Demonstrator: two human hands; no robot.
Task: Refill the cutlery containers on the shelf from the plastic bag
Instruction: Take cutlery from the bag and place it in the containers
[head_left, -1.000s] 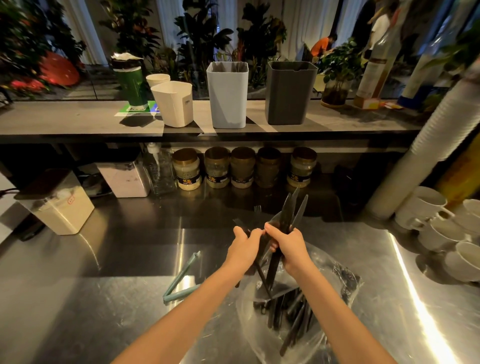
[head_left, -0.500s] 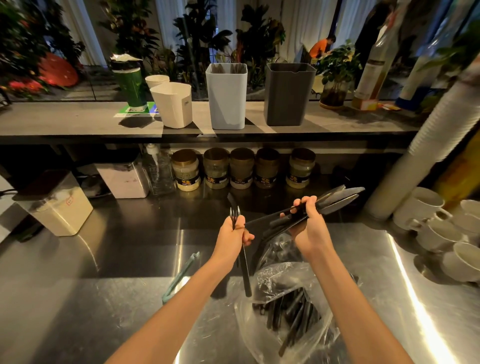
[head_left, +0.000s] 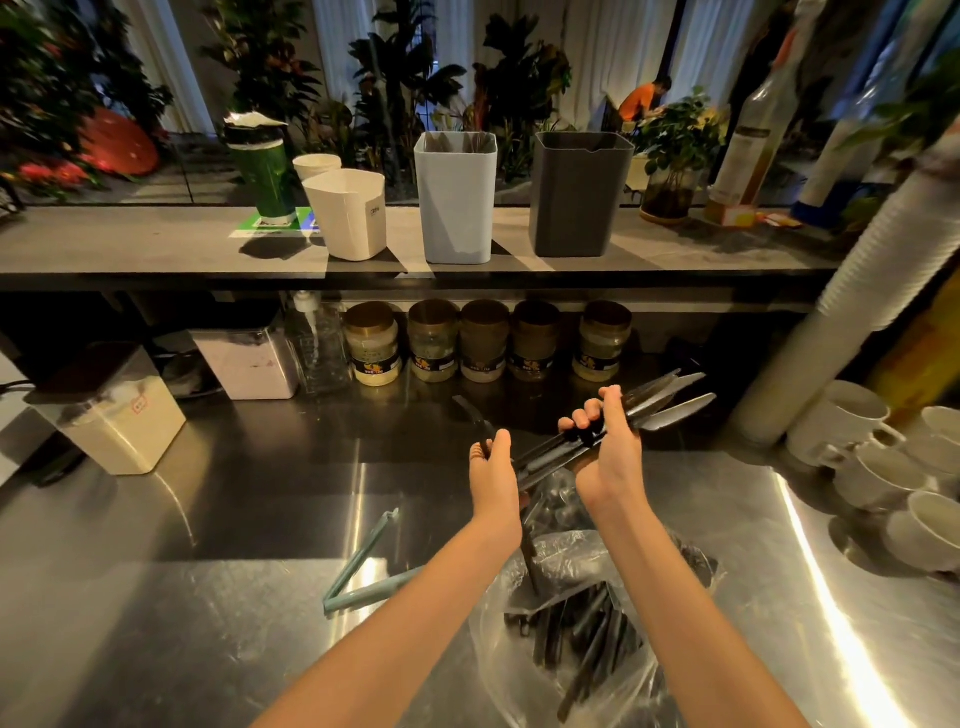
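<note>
Steel bench (head_left: 234, 597), shiny, fills the lower view; grey shelf (head_left: 130, 244) runs across above its back edge. Stack of white paper cups (head_left: 852, 270) leans at the bench's right back corner, white mugs (head_left: 883, 467) along the right edge. On the shelf, left to right: green cup (head_left: 262, 171), white container (head_left: 347, 214), light blue container (head_left: 457, 200), dark grey container (head_left: 574, 195), all upright, the 3 containers close together near the shelf's front edge; contents hard to tell. Clear plastic bag (head_left: 597, 623) lies at the bench's front edge, mouth open, black cutlery inside (head_left: 582, 634). Under the shelf along the bench's back edge: 5 jars (head_left: 485, 340), 2 lidded white bins (head_left: 111, 410). Teal bag clip (head_left: 358, 566), open in a V, lies on the bench just left of the bag.

Right hand (head_left: 608, 452) above the bag, fingers wrapped tight around a bundle of black knives (head_left: 654, 402), blades pointing right and up toward the paper cups. Left hand (head_left: 493, 470) just beside it, fingers closed on 1 black utensil (head_left: 480, 423), held near upright, lower end reaching down to the bag; type unclear. Hands close, not touching.
</note>
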